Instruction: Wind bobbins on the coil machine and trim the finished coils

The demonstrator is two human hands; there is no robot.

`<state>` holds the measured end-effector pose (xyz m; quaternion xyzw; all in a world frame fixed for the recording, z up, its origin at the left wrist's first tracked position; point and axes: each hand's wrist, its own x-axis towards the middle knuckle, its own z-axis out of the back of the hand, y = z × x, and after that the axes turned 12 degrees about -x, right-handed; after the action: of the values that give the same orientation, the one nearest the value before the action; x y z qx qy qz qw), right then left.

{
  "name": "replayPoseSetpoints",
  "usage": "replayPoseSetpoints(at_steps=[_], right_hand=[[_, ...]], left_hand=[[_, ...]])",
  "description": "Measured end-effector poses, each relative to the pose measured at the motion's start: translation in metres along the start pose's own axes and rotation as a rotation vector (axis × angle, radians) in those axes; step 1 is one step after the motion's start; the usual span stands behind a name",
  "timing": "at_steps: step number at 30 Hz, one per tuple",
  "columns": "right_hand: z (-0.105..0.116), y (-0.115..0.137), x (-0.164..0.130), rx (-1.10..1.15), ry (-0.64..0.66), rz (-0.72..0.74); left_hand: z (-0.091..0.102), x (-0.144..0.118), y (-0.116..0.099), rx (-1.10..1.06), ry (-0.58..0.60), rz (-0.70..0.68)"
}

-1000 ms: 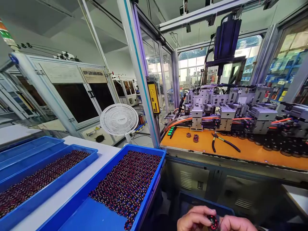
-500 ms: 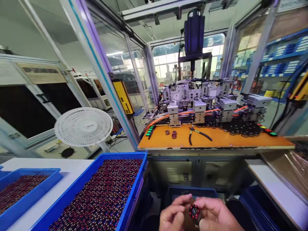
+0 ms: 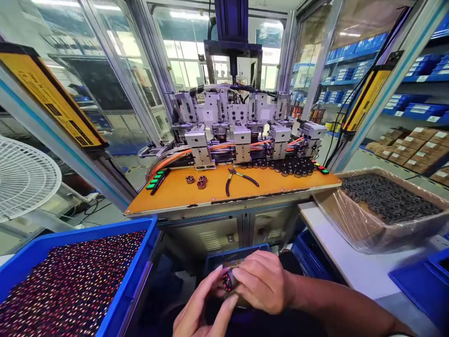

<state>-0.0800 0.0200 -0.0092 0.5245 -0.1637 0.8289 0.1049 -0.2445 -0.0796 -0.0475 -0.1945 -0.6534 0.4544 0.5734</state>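
Note:
Between my two hands is a small round dark part [image 3: 229, 280], its face ringed with red dots and turned to the left. My right hand [image 3: 263, 281] grips it from the right, fingers closed around its body. On the other side, my left hand [image 3: 203, 309] has its index finger and thumb spread apart around the dotted face. Their tips are close to the rim, and whether they touch it cannot be made out. Both hands are low in front of the bench, above a blue bin [image 3: 261, 248] partly hidden by them.
A blue tray [image 3: 115, 299] full of small red-tipped pieces stands at left. On the orange bench [image 3: 175, 199] lie pliers [image 3: 229, 180], similar round parts [image 3: 201, 181] and several black parts [image 3: 294, 166], before a metal machine [image 3: 242, 135]. A plastic-lined box [image 3: 351, 224] holds black pieces at right.
The view has swung to the right, bringing the box of black pieces into sight. The left fingers have spread from a curled pose, and the right hand still grips the round part.

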Motion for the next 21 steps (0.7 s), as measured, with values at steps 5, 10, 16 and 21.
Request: replayPoseSetpoints(at_steps=[5, 10, 16, 21], right_hand=[[0.006, 0.004, -0.002, 0.060, 0.014, -0.043], [0.013, 0.015, 0.005, 0.409, 0.067, -0.372], [0.017, 0.026, 0.011, 0.612, 0.085, -0.603], [0.020, 0.030, 0.007, 0.658, 0.096, -0.725]], left_hand=[[-0.004, 0.016, -0.021, 0.087, 0.050, -0.012], [0.002, 0.020, -0.026, 0.040, 0.106, -0.068], [-0.002, 0.016, -0.033, -0.127, 0.029, 0.195], [-0.007, 0.016, -0.038, -0.279, -0.062, 0.380]])
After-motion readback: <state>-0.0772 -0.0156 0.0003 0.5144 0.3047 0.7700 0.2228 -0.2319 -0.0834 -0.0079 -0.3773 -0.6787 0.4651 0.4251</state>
